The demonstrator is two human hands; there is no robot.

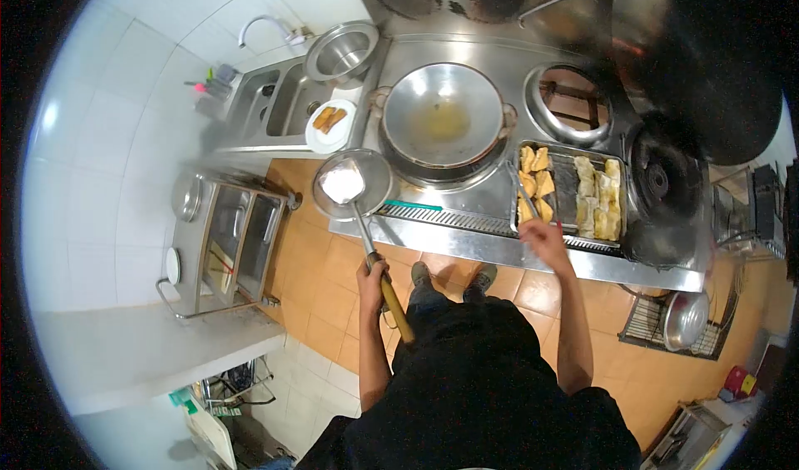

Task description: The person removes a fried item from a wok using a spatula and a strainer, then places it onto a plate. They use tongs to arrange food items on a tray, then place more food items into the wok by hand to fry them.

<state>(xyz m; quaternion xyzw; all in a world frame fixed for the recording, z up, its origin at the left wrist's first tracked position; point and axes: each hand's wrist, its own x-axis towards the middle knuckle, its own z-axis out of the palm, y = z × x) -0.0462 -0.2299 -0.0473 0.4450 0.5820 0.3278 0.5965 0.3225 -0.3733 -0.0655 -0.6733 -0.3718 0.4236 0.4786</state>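
Observation:
My left hand [372, 279] is closed around the wooden handle of a wok spatula [341, 180]. Its bright metal blade lies over a round strainer [380, 180], held in the same grip beside the wok. A metal loop shows just below my fingers. On the right, my right hand [545, 243] grips metal tongs [522, 188], whose far end reaches over golden fried pieces [544, 184] on the left side of a dark tray [566, 191]. Paler, yellowish pieces [598, 197] fill the tray's right side. A large wok [402, 141] holds a shallow pool of yellowish oil.
A white plate [334, 143] with browned pieces stands by the double sink [287, 108], near a metal pot [343, 54]. Behind the tray is an open burner ring [537, 116]; a black burner [657, 179] lies right. A green-handled utensil [414, 206] rests on the front grate.

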